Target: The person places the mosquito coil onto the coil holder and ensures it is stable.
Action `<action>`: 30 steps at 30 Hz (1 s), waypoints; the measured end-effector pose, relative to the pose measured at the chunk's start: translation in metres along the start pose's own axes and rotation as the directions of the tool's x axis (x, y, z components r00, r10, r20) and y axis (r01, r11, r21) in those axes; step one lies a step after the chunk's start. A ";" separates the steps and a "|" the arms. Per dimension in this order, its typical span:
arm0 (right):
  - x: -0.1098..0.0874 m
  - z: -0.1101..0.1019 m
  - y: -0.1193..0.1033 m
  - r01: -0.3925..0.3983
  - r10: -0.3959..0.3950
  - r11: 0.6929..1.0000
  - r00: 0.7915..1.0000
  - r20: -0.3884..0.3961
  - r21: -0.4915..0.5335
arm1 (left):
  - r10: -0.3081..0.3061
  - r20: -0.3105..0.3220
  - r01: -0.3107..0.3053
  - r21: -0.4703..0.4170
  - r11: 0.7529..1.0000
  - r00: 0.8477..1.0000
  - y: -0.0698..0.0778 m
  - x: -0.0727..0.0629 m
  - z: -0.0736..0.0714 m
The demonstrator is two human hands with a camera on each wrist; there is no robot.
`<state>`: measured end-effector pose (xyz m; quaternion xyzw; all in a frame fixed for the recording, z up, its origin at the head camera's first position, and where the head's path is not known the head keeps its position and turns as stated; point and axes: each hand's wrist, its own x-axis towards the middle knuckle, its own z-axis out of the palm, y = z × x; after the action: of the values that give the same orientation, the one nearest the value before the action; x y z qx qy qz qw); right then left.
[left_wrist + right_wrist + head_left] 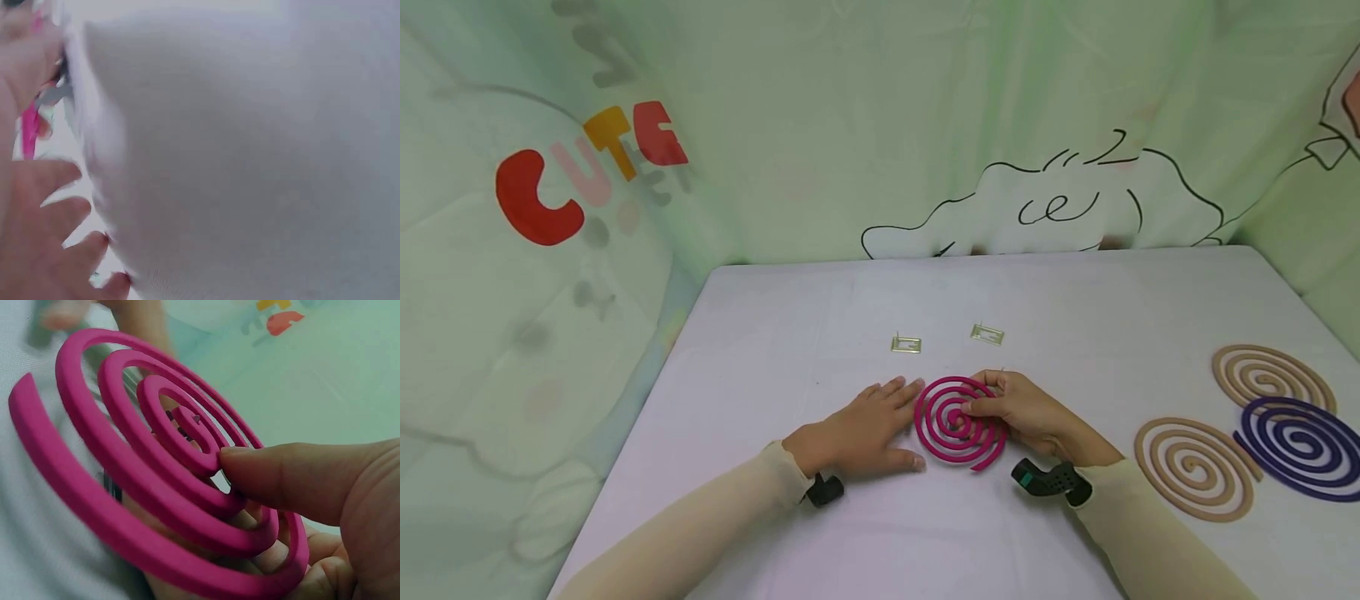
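A pink mosquito coil [943, 454] is tilted up over the middle of the table, pinched near its centre by my right hand [1033, 417]. In the right wrist view, the thumb [287, 478] presses on the coil's front face while the other fingers are behind it. A small dark metallic bit [112, 486] shows through the coil's gaps; its kind is unclear. My left hand [865, 429] is spread low over the table, its fingertips at the coil's left edge; whether they touch it I cannot tell. The left wrist view is mostly filled by pale fabric.
Two thin metal coil stands [906, 344] [987, 334] lie flat beyond the hands. At the right are two tan coils [1157, 492] [1225, 379] and a dark purple coil [1333, 482] overlapping them. A printed curtain [820, 150] hangs behind the white table [760, 333].
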<state>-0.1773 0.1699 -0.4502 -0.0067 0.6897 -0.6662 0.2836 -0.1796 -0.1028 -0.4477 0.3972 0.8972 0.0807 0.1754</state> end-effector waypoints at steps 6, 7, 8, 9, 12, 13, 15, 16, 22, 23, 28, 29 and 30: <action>0.000 0.000 -0.001 -0.005 0.005 1.000 1.000 0.002 0.005 | -0.155 -0.175 0.032 -0.556 0.831 0.972 -0.005 0.006 -0.012; -0.001 -0.001 0.000 -0.006 0.006 1.000 1.000 0.003 0.006 | -0.185 -0.176 0.035 -0.627 0.778 0.967 -0.005 0.007 -0.013; -0.001 -0.001 0.000 -0.007 0.007 1.000 1.000 0.003 0.008 | -0.207 -0.166 0.036 -0.691 0.722 0.964 -0.004 0.008 -0.013; -0.001 -0.001 0.000 -0.007 0.007 1.000 1.000 0.004 0.011 | -0.217 -0.149 0.035 -0.744 0.667 0.965 -0.003 0.009 -0.012; -0.001 -0.001 -0.001 -0.008 0.008 1.000 1.000 0.010 0.023 | -0.218 -0.073 0.044 -0.870 0.491 0.973 0.001 0.013 -0.010; -0.001 0.000 -0.001 -0.009 0.009 1.000 1.000 0.012 0.028 | -0.212 -0.044 0.052 -0.903 0.426 0.976 0.002 0.014 -0.009; -0.001 0.000 -0.001 -0.013 0.013 0.999 1.000 0.016 0.039 | -0.208 0.005 0.071 -0.948 0.311 0.978 0.004 0.015 -0.007; -0.001 0.001 -0.001 -0.015 0.014 0.999 1.000 0.018 0.044 | -0.209 0.023 0.080 -0.960 0.269 0.978 0.005 0.016 -0.006; 0.001 0.002 0.000 -0.022 0.021 0.999 1.000 0.017 0.046 | -0.213 0.081 0.115 -0.982 0.151 0.974 0.005 0.017 0.000; 0.002 0.002 0.000 -0.021 0.020 0.999 1.000 0.016 0.045 | -0.213 0.085 0.116 -0.984 0.137 0.973 0.005 0.017 0.000; 0.002 0.002 -0.001 -0.018 0.017 0.999 1.000 0.012 0.047 | -0.222 0.069 0.095 -0.990 0.105 0.973 0.007 0.017 0.003; 0.002 0.002 -0.001 -0.019 0.019 0.999 1.000 0.009 0.047 | -0.224 0.065 0.089 -0.991 0.102 0.972 0.007 0.018 0.003; 0.002 0.002 -0.001 -0.020 0.020 0.999 1.000 0.007 0.045 | -0.226 0.062 0.086 -0.991 0.099 0.972 0.007 0.018 0.004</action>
<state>-0.1782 0.1671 -0.4497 0.0045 0.6734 -0.6788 0.2927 -0.1845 -0.0846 -0.4535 0.0784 0.6610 0.6569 0.3540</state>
